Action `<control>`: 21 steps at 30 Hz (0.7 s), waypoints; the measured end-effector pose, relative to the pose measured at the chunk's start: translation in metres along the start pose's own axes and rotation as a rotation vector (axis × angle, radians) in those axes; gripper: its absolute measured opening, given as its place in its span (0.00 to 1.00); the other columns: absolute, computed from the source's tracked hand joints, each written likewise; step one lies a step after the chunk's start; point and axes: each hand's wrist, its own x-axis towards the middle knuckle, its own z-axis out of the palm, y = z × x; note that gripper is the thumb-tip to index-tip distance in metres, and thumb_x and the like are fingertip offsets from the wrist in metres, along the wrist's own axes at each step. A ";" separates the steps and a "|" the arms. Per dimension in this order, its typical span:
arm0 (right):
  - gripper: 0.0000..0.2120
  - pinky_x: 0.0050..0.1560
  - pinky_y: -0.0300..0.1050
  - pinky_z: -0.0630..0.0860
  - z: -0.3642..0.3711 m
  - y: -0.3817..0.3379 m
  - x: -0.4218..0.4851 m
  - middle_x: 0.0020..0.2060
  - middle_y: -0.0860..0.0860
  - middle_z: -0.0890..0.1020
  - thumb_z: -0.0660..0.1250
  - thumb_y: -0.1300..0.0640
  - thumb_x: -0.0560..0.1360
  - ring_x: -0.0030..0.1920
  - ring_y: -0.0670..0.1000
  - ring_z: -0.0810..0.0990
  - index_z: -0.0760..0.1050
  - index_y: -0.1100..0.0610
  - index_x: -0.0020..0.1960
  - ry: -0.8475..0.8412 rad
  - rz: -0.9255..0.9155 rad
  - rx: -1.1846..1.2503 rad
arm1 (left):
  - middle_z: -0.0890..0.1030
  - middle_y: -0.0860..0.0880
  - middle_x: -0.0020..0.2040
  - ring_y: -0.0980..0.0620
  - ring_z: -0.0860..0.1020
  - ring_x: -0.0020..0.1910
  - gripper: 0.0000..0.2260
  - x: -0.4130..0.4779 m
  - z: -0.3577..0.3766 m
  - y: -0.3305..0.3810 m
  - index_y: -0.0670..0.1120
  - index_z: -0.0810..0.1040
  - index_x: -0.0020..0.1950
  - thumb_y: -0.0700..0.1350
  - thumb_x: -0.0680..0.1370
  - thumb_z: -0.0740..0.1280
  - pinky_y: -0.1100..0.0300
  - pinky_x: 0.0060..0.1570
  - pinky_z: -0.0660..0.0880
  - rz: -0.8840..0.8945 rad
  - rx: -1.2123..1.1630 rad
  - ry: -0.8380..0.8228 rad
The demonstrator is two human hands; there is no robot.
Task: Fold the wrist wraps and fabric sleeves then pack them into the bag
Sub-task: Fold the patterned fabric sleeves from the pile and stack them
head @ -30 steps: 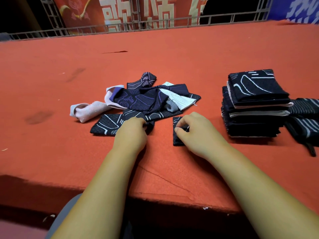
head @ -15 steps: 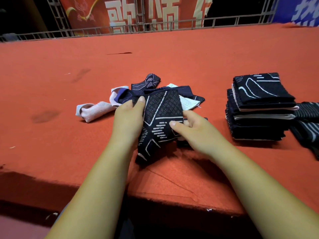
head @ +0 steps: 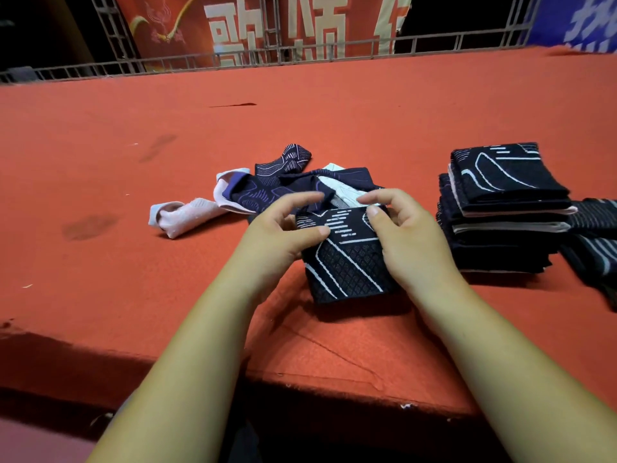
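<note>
1. The red-covered table [head: 167,295] has its front edge at six o'clock. Both bare forearms reach across it toward the middle.
2. At the centre, the dark patterned sleeve [head: 347,262] lies doubled over, its lower part resting on the table. The left hand [head: 283,228] pinches its upper left edge, thumb on top and fingers curled behind. The right hand [head: 410,235] pinches the upper right corner in the same way. Judgement: gripping both top corners keeps the edges square while the fold is set.
3. Just beyond the hands, at twelve o'clock, sits a loose heap [head: 300,182] of unfolded dark and white pieces. A pale pink sleeve [head: 187,215] trails from it toward nine o'clock. Judgement: this is the remaining work, kept within easy reach.
4. At three o'clock of the hands stands the folded stack [head: 500,208], edges roughly aligned, on the table. More dark striped pieces [head: 597,235] lie just beside it at the frame edge. Judgement: finished items are grouped on one side for packing.
5. At the far edge runs a metal railing [head: 300,55], with a red banner [head: 267,25] behind it.
6. No bag is in view, so packing appears not yet begun.
</note>
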 end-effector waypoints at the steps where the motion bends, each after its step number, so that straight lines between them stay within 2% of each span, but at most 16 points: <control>1: 0.10 0.58 0.48 0.79 0.000 -0.001 0.000 0.50 0.41 0.88 0.65 0.57 0.85 0.52 0.43 0.85 0.83 0.44 0.56 0.018 0.005 -0.011 | 0.87 0.50 0.48 0.51 0.85 0.50 0.19 0.000 0.000 0.000 0.51 0.85 0.65 0.34 0.77 0.76 0.41 0.63 0.81 0.012 0.035 -0.004; 4: 0.10 0.58 0.45 0.78 -0.002 -0.003 0.000 0.51 0.38 0.87 0.66 0.55 0.85 0.54 0.40 0.84 0.84 0.44 0.55 0.060 0.033 -0.026 | 0.87 0.39 0.53 0.47 0.84 0.52 0.15 -0.001 0.000 -0.002 0.49 0.87 0.60 0.35 0.76 0.78 0.38 0.66 0.79 0.023 0.066 0.002; 7: 0.07 0.55 0.42 0.76 -0.004 -0.003 0.002 0.51 0.38 0.87 0.69 0.54 0.83 0.53 0.39 0.84 0.85 0.45 0.56 0.031 0.038 0.002 | 0.85 0.34 0.56 0.47 0.84 0.52 0.16 0.000 0.002 -0.003 0.50 0.88 0.60 0.38 0.74 0.79 0.40 0.65 0.80 0.067 0.082 0.055; 8: 0.07 0.57 0.42 0.77 -0.005 -0.003 0.002 0.52 0.39 0.88 0.71 0.54 0.82 0.54 0.39 0.84 0.85 0.45 0.58 -0.008 0.041 0.019 | 0.86 0.35 0.55 0.48 0.84 0.52 0.16 0.001 0.003 -0.004 0.50 0.88 0.60 0.38 0.74 0.79 0.43 0.63 0.82 0.082 0.081 0.075; 11: 0.15 0.66 0.47 0.79 -0.007 -0.003 0.003 0.56 0.40 0.87 0.75 0.57 0.79 0.58 0.41 0.85 0.83 0.45 0.64 -0.121 0.018 -0.018 | 0.89 0.47 0.52 0.55 0.86 0.50 0.16 0.004 0.003 -0.004 0.47 0.87 0.62 0.34 0.76 0.78 0.60 0.54 0.82 0.108 0.087 0.124; 15: 0.19 0.68 0.46 0.78 -0.012 -0.005 0.005 0.58 0.40 0.87 0.76 0.58 0.78 0.59 0.39 0.84 0.82 0.46 0.67 -0.101 -0.047 -0.112 | 0.89 0.52 0.52 0.58 0.85 0.50 0.16 0.006 0.006 -0.002 0.48 0.88 0.61 0.35 0.76 0.78 0.66 0.53 0.80 0.177 0.151 0.147; 18: 0.18 0.66 0.41 0.77 -0.015 -0.005 0.004 0.58 0.40 0.86 0.76 0.56 0.79 0.59 0.39 0.83 0.82 0.46 0.68 -0.064 -0.111 -0.202 | 0.89 0.57 0.53 0.62 0.85 0.52 0.16 0.009 0.008 -0.002 0.50 0.88 0.62 0.36 0.77 0.77 0.65 0.55 0.79 0.216 0.227 0.168; 21: 0.15 0.60 0.32 0.73 -0.016 -0.004 0.006 0.56 0.40 0.86 0.76 0.55 0.79 0.56 0.40 0.82 0.83 0.47 0.65 -0.031 -0.152 -0.281 | 0.88 0.57 0.56 0.60 0.85 0.56 0.16 0.012 0.011 -0.002 0.54 0.88 0.62 0.39 0.77 0.78 0.54 0.61 0.81 0.237 0.302 0.203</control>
